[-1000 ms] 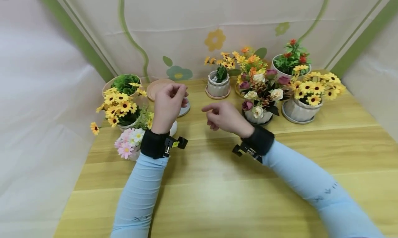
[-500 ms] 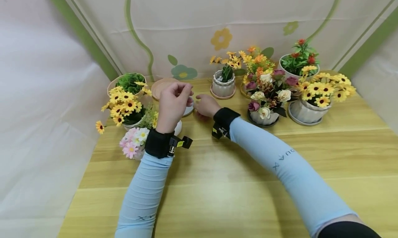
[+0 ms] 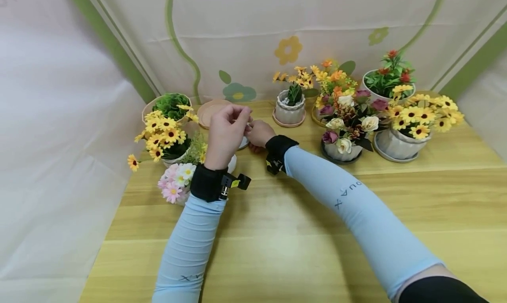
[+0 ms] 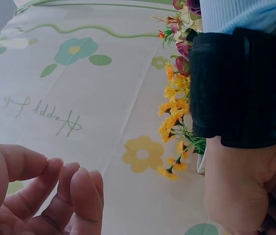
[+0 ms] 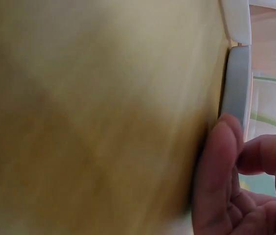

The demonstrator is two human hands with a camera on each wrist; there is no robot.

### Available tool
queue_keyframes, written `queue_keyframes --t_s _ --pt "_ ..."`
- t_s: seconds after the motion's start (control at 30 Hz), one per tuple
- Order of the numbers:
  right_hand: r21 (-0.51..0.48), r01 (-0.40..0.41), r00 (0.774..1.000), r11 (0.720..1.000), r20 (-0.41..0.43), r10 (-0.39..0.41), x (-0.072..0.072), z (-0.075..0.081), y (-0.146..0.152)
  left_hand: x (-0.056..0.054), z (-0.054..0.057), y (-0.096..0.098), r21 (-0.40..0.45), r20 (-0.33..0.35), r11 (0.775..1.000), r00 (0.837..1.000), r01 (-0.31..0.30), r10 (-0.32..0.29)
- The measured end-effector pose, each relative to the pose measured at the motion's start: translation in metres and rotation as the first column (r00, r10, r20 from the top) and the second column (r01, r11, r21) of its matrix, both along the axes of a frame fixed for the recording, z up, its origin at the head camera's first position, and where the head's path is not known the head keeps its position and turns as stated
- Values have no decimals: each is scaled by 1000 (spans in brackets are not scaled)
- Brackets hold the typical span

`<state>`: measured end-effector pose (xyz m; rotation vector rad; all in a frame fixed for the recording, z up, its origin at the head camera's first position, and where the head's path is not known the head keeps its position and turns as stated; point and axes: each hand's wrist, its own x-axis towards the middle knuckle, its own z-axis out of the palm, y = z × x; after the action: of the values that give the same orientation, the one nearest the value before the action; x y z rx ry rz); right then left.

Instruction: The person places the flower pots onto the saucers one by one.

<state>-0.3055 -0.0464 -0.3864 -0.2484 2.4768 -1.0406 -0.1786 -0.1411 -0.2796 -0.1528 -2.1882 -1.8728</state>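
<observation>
The right hand (image 3: pixel 260 133) is at the grey saucer (image 5: pixel 237 78), left of centre on the far half of the table (image 3: pixel 269 232); its thumb and fingers close over the near edge in what looks like a pinch on the rim; the left hand (image 3: pixel 227 133) hovers just beside it, thumb meeting forefinger, fingers loosely bent, nothing visible in its grasp. The step in hand seems to be taking hold of that saucer; it calls for fingertips well under the rim, thumb light on top, and a level wrist; a slow start would spare the small white object (image 3: pixel 233 163) just nearer, too hidden to identify; the left hand is best kept high, off the flowers.

By count, two hands; two saucers with no pot showing on them, the grey one and a tan saucer (image 3: pixel 208 111) farther left; four more under plants on the right, one pink (image 3: pixel 291 124), one yellow (image 3: pixel 316 119), one dark (image 3: pixel 336 161), one blue-grey (image 3: pixel 396 158); five plants on the right, one small orange-yellow (image 3: pixel 290 111), one bushy orange (image 3: pixel 336 81), one of roses (image 3: pixel 348 122), one red-flowered (image 3: pixel 390 76), one of yellow daisies (image 3: pixel 413 118); on the left, one leafy plant (image 3: pixel 166 104), one yellow-flowered plant (image 3: pixel 162 136), one pink-and-white plant (image 3: pixel 176 184), and one feathery sprig (image 3: pixel 196 150), its pot hidden.
</observation>
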Motion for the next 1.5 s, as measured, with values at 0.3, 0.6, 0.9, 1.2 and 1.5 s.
queue_keyframes --t_s 0.3,0.6,0.9,1.2,1.5 --pt "-194 97 993 976 82 -82 12 1 31 1 -3 10 -3 41 1000 999 21 -21" --pt "-271 126 991 954 86 -106 33 27 82 -2 -8 12 -51 105 998 994 26 -20" --pt "-339 170 985 925 77 -153 68 38 126 -9 -20 15 -272 246 958 969 89 -20" --pt "-422 191 977 886 172 -128 88 23 144 -17 -43 18 -505 394 832 919 228 -13" --pt "-408 268 951 873 258 -171 91 13 153 -29 -65 33 -580 506 743 862 334 8"
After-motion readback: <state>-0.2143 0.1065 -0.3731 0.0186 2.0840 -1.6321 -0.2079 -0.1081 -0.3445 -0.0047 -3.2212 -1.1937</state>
